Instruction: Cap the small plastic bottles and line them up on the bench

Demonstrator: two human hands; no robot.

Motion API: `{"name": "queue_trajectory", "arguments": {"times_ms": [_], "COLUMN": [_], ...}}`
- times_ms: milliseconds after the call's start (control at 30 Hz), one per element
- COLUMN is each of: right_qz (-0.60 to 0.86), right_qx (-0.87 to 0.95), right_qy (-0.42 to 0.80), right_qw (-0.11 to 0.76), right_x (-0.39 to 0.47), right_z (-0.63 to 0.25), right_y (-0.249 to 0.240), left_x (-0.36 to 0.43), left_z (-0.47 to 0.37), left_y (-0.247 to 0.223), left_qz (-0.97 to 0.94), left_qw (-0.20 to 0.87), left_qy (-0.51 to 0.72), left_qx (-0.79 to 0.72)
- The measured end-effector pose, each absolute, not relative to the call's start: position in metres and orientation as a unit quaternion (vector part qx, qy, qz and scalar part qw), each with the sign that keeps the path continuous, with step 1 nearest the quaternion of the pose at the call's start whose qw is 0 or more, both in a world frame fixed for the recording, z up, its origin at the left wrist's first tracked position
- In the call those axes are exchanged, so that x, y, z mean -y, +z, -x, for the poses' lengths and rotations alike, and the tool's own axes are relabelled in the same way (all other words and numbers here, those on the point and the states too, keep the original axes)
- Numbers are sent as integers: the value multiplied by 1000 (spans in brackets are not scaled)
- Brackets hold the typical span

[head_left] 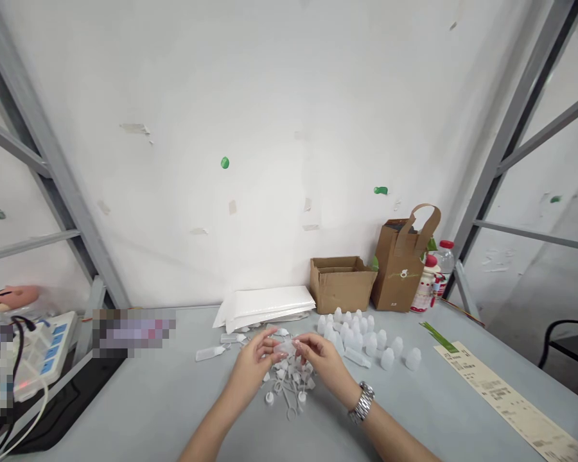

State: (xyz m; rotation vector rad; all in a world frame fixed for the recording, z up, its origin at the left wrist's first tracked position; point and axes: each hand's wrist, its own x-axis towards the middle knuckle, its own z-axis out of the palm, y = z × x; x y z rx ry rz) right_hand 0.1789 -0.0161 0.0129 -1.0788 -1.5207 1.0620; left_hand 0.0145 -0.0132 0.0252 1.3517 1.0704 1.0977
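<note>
Between my two hands is a small translucent plastic bottle [284, 347], partly hidden by fingers. My left hand [254, 362] pinches its left end. The fingers of my right hand [324, 361] close at its right end. Below them lies a pile of small white caps with ring-shaped straps [289, 378]. To the left, a clear squeeze bottle [209, 353] rests on its side near others like it. Several frosted white bottles [386, 358] stand upside down or upright, I cannot tell which, right of my right hand.
White mailing bags [270, 303] lie by the wall, beside an open cardboard box [343, 289] and a brown paper bag [397, 273]. A red-capped bottle [444, 260] stands behind. A printed paper strip [505, 394] lies right; a power strip [48, 353] sits left.
</note>
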Motion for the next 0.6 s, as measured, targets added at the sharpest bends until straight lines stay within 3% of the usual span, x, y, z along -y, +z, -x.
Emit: {"name": "queue_trajectory", "arguments": {"times_ms": [67, 133, 200, 300, 433, 600], "right_qz": [453, 480, 520, 574, 595, 590], "right_qx": [614, 636, 686, 744, 767, 774], "right_qy": [426, 356, 220, 19, -87, -102], "right_qw": [487, 488, 458, 341, 225, 206], "right_x": [15, 10, 3, -12, -29, -39], "right_z": [-180, -186, -197, -211, -216, -216], "right_y": [12, 17, 27, 42, 45, 32], "left_x": [12, 9, 4, 0, 1, 2], "left_z": [-13, -2, 18, 52, 74, 66], "left_y": [26, 30, 35, 38, 32, 26], "left_qz": [-596, -639, -673, -659, -656, -672], "left_qw": [498, 406, 222, -2, -33, -17], "left_qy": [440, 436, 417, 250, 50, 38], "left_qx": [-451, -487, -569, -709, -752, -739]}}
